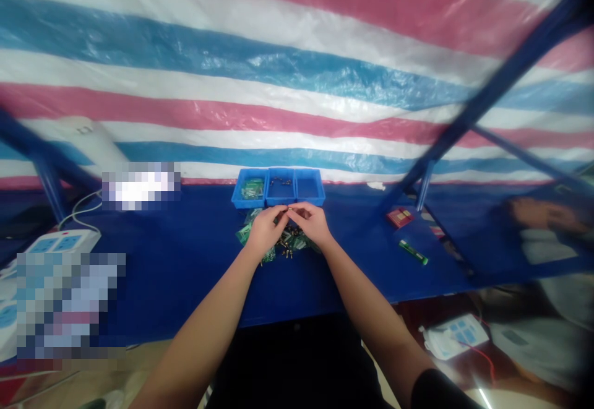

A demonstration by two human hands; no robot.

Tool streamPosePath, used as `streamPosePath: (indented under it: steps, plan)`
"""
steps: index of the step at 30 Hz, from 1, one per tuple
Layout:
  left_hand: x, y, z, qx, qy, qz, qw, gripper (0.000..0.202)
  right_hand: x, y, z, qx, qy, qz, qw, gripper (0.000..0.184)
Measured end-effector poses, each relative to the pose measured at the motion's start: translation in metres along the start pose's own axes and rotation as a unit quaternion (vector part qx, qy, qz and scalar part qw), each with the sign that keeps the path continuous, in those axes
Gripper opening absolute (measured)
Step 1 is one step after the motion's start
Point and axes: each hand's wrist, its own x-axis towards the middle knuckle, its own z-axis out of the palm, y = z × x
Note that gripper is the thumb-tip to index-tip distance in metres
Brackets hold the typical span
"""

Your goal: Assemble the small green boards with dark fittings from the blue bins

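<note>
My left hand [268, 231] and my right hand [310, 222] meet above the blue table, fingertips pinched together around a tiny brass-coloured part [290, 209]. Its exact kind is too small to make out. Below them lies a heap of small brass and black metal parts [288, 249] among green-and-clear packets [270, 255]. My hands cover some of the heap. Just beyond stand three joined blue bins: the left bin [236, 198] holds green packets, the middle bin [281, 197] a few small dark parts, and the right bin [309, 191] shows its blue bottom.
A red box [400, 217] and a green tube-like item [413, 252] lie to the right. At left are a white power strip [69, 242] and a lit lamp [139, 189]. Blue frame bars [445, 130] slant upward. Another person's blurred hand [533, 212] is at far right.
</note>
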Motion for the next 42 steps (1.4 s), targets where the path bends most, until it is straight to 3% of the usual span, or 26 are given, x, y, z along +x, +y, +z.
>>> streamPosePath:
  steps: [19, 24, 38, 42]
  plan:
    - [0.001, 0.010, -0.007, 0.008, -0.019, -0.041, 0.999, 0.022, 0.002, 0.001, 0.000, 0.033, -0.021, 0.023, 0.999, 0.026]
    - [0.001, 0.010, -0.006, -0.003, -0.001, -0.030, 1.000, 0.023, 0.003, 0.004, 0.000, 0.032, -0.013, 0.027, 0.999, 0.025]
    - [0.002, 0.011, -0.008, 0.001, -0.015, -0.012, 1.000, 0.026, 0.002, 0.006, 0.002, 0.080, -0.027, 0.016, 0.996, 0.029]
    - [0.002, 0.013, -0.008, 0.009, -0.024, -0.004, 1.000, 0.026, 0.002, 0.002, 0.001, 0.083, -0.028, 0.041, 0.995, 0.032]
